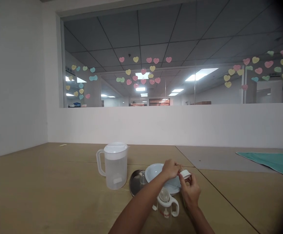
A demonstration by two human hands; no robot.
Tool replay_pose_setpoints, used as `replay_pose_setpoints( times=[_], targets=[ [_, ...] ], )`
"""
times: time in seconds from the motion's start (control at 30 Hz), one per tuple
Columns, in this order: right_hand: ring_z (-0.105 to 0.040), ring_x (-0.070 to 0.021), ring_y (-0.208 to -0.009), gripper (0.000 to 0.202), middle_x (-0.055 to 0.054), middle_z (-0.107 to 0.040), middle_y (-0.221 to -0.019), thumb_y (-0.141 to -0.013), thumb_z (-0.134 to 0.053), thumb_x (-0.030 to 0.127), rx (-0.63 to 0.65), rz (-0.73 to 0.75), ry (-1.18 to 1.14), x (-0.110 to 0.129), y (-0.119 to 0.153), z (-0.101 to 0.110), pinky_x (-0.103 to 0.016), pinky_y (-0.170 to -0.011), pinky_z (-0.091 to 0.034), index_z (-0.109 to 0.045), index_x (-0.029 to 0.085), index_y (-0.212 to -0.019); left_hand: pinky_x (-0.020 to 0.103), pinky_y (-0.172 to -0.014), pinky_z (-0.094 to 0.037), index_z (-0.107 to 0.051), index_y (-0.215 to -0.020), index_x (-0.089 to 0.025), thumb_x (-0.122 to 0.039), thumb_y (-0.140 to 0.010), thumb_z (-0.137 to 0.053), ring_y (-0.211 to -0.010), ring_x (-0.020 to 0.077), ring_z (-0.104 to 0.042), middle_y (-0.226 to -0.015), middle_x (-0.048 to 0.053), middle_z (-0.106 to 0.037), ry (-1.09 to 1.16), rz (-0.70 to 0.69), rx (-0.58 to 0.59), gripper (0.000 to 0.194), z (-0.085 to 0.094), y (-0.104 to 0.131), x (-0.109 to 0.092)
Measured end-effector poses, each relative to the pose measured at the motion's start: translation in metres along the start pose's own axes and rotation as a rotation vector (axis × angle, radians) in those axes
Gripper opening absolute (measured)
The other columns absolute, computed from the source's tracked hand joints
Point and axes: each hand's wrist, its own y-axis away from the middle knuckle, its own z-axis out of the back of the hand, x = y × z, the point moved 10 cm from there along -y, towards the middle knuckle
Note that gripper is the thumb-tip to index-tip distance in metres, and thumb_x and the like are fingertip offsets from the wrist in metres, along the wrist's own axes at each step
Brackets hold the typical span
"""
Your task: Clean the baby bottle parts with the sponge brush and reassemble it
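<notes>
Over the right side of a white basin (153, 169), both hands meet at a small white ring-shaped cap (185, 174). My right hand (191, 192) pinches this cap between thumb and fingers. Close against its left edge, my left hand (172, 169) has its fingers curled together; whatever they hold is hidden. Below the basin stands a clear baby bottle (165, 203) with a white collar and two white handles, partly behind my left forearm. A round metal dish (134, 184) lies left of the basin, with a small clear cup (142, 177) in it.
A translucent lidded pitcher (116, 169) stands left of the dish, its handle to the left. At the right a teal cloth (275, 161) lies on the table (58, 195). Behind the table rises a white wall (136, 125) with a window above it.
</notes>
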Motion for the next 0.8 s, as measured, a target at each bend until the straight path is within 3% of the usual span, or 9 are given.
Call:
replay_pose_setpoints(
  times=[0.2,0.33,0.43,0.5,0.57,0.67,0.8],
  targets=[
    [-0.055,-0.0169,-0.054,0.051,-0.002,-0.058,-0.060,-0.069,-0.053,0.067,-0.009,0.082,0.108,0.013,0.002,0.000,-0.026,-0.056,-0.041,-0.056,0.017,-0.082,0.021,-0.057,-0.042,-0.070,-0.088,-0.017,-0.038,-0.089,-0.040,-0.069,0.0139,-0.064,-0.080,0.004,-0.072,-0.083,-0.052,-0.029,0.036,0.019,0.005,-0.009],
    [-0.052,-0.0166,-0.051,0.050,-0.003,-0.057,-0.057,-0.072,-0.049,0.065,0.003,0.139,0.130,0.017,0.006,-0.009,-0.026,-0.053,-0.039,-0.058,0.016,-0.081,0.032,-0.077,-0.045,-0.067,-0.082,-0.015,-0.036,-0.087,-0.048,-0.077,0.0193,-0.064,-0.081,0.009,-0.071,-0.221,-0.148,-0.072,0.029,0.036,0.019,-0.021],
    [-0.052,-0.0172,-0.052,0.044,-0.004,-0.060,-0.061,-0.071,-0.048,0.059,0.013,0.171,0.149,0.010,0.006,-0.016,-0.026,-0.051,-0.038,-0.058,0.017,-0.081,0.035,-0.086,-0.041,-0.064,-0.079,-0.014,-0.030,-0.087,-0.050,-0.081,0.0198,-0.063,-0.077,0.010,-0.069,-0.437,-0.408,-0.110,0.023,0.032,0.036,-0.050],
    [-0.051,-0.0187,-0.052,0.040,-0.005,-0.059,-0.059,-0.070,-0.047,0.058,-0.006,0.206,0.201,0.006,0.005,-0.016,-0.027,-0.049,-0.037,-0.056,0.019,-0.074,0.033,-0.083,-0.041,-0.063,-0.077,-0.014,-0.022,-0.085,-0.052,-0.080,0.0188,-0.062,-0.070,0.008,-0.068,-0.594,-0.626,-0.118,0.016,0.020,0.052,-0.072],
    [-0.051,-0.0204,-0.051,0.038,-0.006,-0.057,-0.055,-0.071,-0.044,0.056,-0.042,0.251,0.263,0.004,0.005,-0.013,-0.028,-0.049,-0.035,-0.055,0.020,-0.069,0.031,-0.078,-0.042,-0.063,-0.076,-0.014,-0.019,-0.083,-0.054,-0.078,0.0185,-0.062,-0.067,0.007,-0.067,-0.653,-0.712,-0.110,0.012,0.014,0.060,-0.082],
    [-0.057,-0.0224,-0.062,0.039,-0.010,-0.063,-0.069,-0.076,-0.044,0.052,-0.083,0.334,0.274,0.011,0.006,-0.006,-0.030,-0.055,-0.039,-0.059,0.016,-0.083,0.030,-0.072,-0.044,-0.065,-0.078,-0.015,-0.030,-0.085,-0.052,-0.076,0.0182,-0.062,-0.075,0.007,-0.069,-0.576,-0.565,-0.108,0.020,0.024,0.052,-0.077],
    [-0.060,-0.0238,-0.083,0.045,-0.014,-0.065,-0.093,-0.079,-0.049,0.054,-0.066,0.430,0.206,0.025,0.010,-0.006,-0.032,-0.071,-0.045,-0.057,0.014,-0.098,0.025,-0.065,-0.045,-0.067,-0.088,-0.021,-0.045,-0.086,-0.048,-0.075,0.0163,-0.065,-0.084,0.003,-0.072,-0.305,-0.256,-0.086,0.031,0.044,0.035,-0.046]
  ],
)
